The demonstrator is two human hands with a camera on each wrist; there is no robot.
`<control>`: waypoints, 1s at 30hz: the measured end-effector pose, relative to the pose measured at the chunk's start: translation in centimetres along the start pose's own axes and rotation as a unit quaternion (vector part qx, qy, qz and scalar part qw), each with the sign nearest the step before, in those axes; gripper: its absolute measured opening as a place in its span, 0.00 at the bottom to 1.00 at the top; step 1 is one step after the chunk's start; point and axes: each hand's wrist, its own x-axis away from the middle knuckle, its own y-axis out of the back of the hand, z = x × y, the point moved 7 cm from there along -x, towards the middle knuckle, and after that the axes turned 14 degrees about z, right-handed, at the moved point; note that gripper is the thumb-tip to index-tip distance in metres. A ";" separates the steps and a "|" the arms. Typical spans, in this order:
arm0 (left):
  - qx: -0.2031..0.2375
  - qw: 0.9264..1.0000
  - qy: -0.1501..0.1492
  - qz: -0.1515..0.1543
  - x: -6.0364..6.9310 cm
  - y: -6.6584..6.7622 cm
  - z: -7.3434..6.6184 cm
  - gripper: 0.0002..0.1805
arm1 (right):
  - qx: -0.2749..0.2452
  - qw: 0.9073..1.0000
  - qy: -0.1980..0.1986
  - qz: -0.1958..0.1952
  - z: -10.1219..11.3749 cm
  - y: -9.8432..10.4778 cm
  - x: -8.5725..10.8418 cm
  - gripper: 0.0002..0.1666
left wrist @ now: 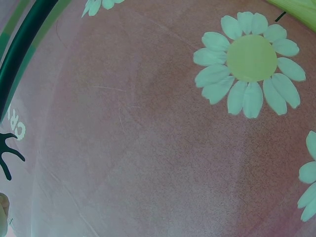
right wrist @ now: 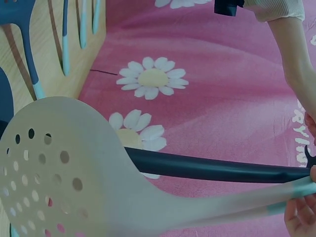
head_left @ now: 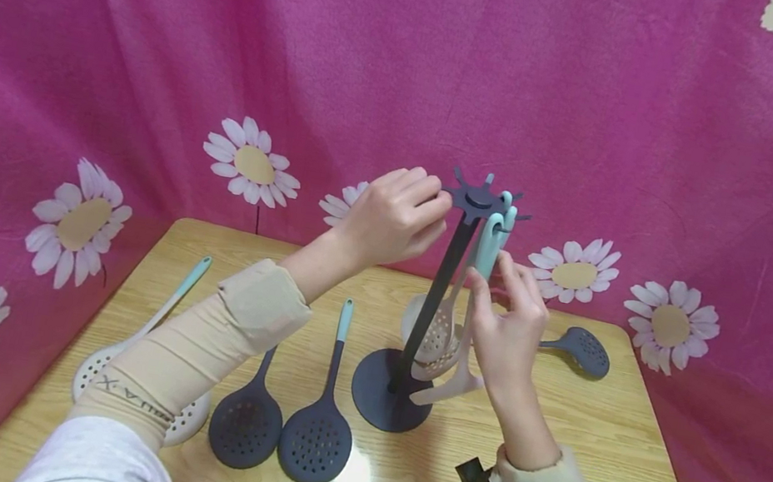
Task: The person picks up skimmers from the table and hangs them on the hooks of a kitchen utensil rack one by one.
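Note:
A dark utensil stand [head_left: 439,300] with a round base and a crown of hooks stands right of the middle in the head view. My left hand [head_left: 394,217] holds a hook arm on the crown's left side with curled fingers. On the crown's right side hang several beige utensils with mint handles. My right hand [head_left: 512,320] pinches the mint handle [head_left: 488,249] of the nearest one, whose top loop is at a hook. A beige skimmer [right wrist: 54,163] with a perforated head fills the lower left of the right wrist view. The left wrist view shows mostly backdrop.
Two dark skimmers [head_left: 245,428] lie side by side on the wooden table [head_left: 593,468]. Left of them lie beige perforated utensils [head_left: 97,365], partly behind my left sleeve. Another dark perforated utensil [head_left: 587,353] lies at right. A pink flowered cloth [head_left: 387,47] surrounds the table.

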 end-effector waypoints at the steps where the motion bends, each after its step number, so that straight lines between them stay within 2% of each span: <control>1: 0.000 1.000 0.000 0.000 0.0 0.0 0.0 0.04 | 0.001 1.000 -0.001 0.000 -0.1 -0.1 0.0 0.18; 17: 0.003 1.000 0.002 0.001 0.1 -0.1 0.0 0.04 | -0.011 1.000 0.001 -0.019 -0.2 -0.4 0.0 0.15; 30: 0.003 1.000 0.003 0.003 0.1 0.0 0.0 0.04 | -0.023 0.999 0.000 -0.036 -0.4 -0.5 0.2 0.18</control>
